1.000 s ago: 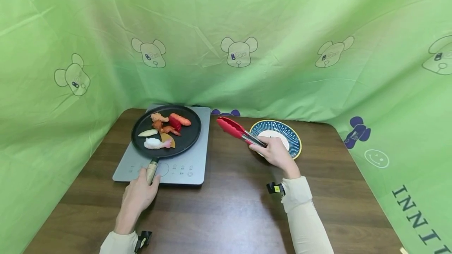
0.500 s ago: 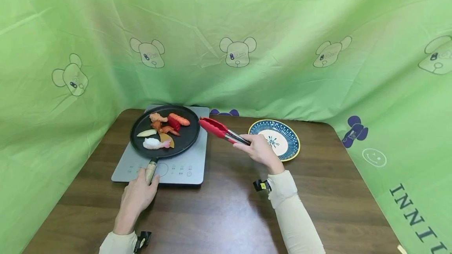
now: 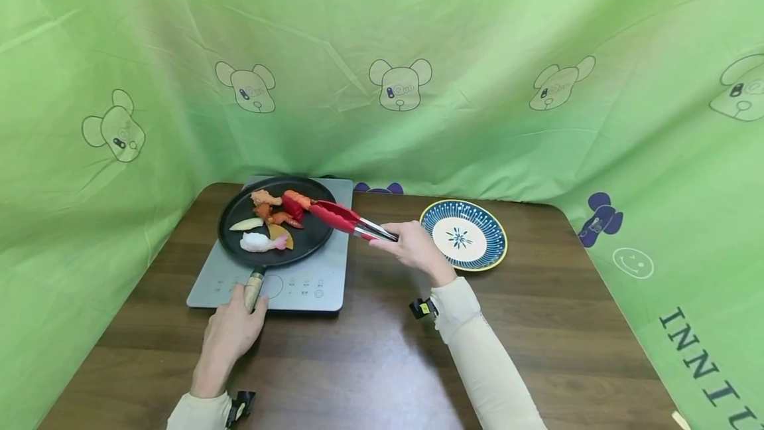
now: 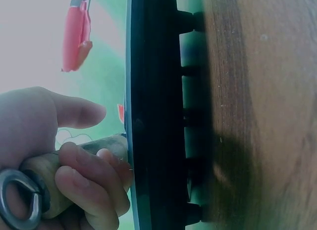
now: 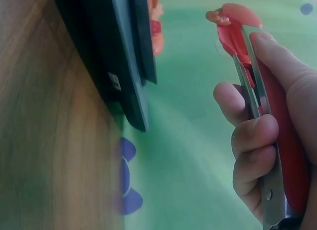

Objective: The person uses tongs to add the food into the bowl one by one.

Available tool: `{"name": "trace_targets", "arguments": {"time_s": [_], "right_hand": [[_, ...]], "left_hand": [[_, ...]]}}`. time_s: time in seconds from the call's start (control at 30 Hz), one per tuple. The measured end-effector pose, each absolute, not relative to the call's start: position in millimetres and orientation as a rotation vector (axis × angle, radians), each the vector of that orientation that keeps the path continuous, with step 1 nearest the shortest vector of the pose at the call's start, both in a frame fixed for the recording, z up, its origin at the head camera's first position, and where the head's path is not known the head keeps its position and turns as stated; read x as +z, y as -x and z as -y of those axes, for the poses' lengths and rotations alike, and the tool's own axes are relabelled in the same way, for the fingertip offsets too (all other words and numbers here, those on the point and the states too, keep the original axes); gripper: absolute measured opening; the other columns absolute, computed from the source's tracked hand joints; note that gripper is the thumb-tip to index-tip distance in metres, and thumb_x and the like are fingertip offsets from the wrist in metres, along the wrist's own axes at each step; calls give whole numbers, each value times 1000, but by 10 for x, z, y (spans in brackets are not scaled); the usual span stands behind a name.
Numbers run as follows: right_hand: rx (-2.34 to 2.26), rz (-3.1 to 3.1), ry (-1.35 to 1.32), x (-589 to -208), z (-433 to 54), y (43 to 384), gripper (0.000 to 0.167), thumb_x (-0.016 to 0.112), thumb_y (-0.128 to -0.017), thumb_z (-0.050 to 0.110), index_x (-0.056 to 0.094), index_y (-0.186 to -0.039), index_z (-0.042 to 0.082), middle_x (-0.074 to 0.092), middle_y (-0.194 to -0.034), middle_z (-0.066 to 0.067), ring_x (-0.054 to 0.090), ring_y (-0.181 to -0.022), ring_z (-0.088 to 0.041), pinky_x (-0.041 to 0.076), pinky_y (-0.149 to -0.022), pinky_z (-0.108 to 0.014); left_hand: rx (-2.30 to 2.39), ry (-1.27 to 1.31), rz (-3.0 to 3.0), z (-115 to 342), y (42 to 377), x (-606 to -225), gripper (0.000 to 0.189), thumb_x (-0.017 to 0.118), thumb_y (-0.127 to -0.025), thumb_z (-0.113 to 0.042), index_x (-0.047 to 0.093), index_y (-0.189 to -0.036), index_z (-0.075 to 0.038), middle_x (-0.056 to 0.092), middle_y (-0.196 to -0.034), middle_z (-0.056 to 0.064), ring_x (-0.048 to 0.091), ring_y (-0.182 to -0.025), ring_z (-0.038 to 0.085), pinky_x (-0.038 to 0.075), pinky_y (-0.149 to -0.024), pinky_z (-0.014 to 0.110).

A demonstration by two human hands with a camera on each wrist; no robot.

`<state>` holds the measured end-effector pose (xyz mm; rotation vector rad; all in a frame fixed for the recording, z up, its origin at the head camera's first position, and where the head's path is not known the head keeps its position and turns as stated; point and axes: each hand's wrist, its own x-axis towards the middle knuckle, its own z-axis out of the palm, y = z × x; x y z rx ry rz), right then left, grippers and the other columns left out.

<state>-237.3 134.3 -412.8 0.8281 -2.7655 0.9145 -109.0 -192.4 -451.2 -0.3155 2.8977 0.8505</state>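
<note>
My left hand point(image 3: 231, 329) grips the wooden handle point(image 3: 253, 289) of a flat black pan point(image 3: 315, 242); its fingers curl round the handle near a metal ring point(image 4: 34, 212). My right hand point(image 3: 413, 249) holds red-tipped metal tongs point(image 3: 349, 219) pointing left. The tong tips reach over the pan's right side, right at a ridged orange-red food piece point(image 3: 296, 199). Around it lie a dark red piece point(image 3: 290, 207), a drumstick point(image 3: 262, 198), a wing-shaped brown piece point(image 3: 285, 219), a pale wedge point(image 3: 246, 224), a white shrimp with pink tail point(image 3: 258, 242) and an orange slice point(image 3: 283, 236).
The pan stands on a grey induction cooker point(image 3: 205, 289) at the back left of the wooden table point(image 3: 370, 357). Right of my right hand sits a blue-patterned plate point(image 3: 491, 244) with a yellow rim. A green curtain point(image 3: 334, 118) encloses the back and sides.
My right hand has moved left from over the plate, bringing the tongs across to the pan's food. The plate now shows fully. My left hand keeps its hold on the handle.
</note>
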Motion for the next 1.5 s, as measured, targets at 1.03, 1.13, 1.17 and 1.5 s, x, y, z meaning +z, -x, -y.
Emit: {"name": "trace_targets", "arguments": {"time_s": [1.03, 1.13, 1.17, 1.5], "right_hand": [[833, 2902, -683, -4056, -840, 2564, 29, 66, -85, 47, 69, -96, 21, 56, -68, 2, 44, -54, -13, 34, -49, -29], [831, 2918, -669, -4064, -796, 2575, 28, 67, -85, 46, 69, -96, 20, 54, -67, 2, 44, -54, -13, 35, -50, -30], [817, 2922, -665, -4066, -779, 2579, 28, 67, -85, 46, 69, -94, 21, 52, -65, 3, 43, -54, -13, 34, -49, -30], [795, 2946, -652, -4014, -577, 2623, 35, 61, -86, 54, 67, -86, 20, 47, -63, 3, 43, -53, -12, 35, -47, -29]], "left_hand": [[856, 329, -2885, 1916, 1102, -4495, 54, 42, -93, -27, 29, -133, 5, 51, -77, 19, 47, -58, 29, 35, -49, 39], [859, 324, -2884, 1907, 1100, -4497, 53, 42, -93, -27, 29, -133, 5, 51, -76, 19, 47, -57, 29, 35, -49, 39], [859, 324, -2882, 1905, 1098, -4497, 53, 42, -93, -27, 29, -132, 5, 50, -76, 19, 47, -57, 29, 35, -48, 39], [850, 330, -2876, 1923, 1091, -4499, 52, 43, -93, -27, 30, -131, 5, 49, -76, 18, 47, -57, 29, 35, -48, 38]]}}
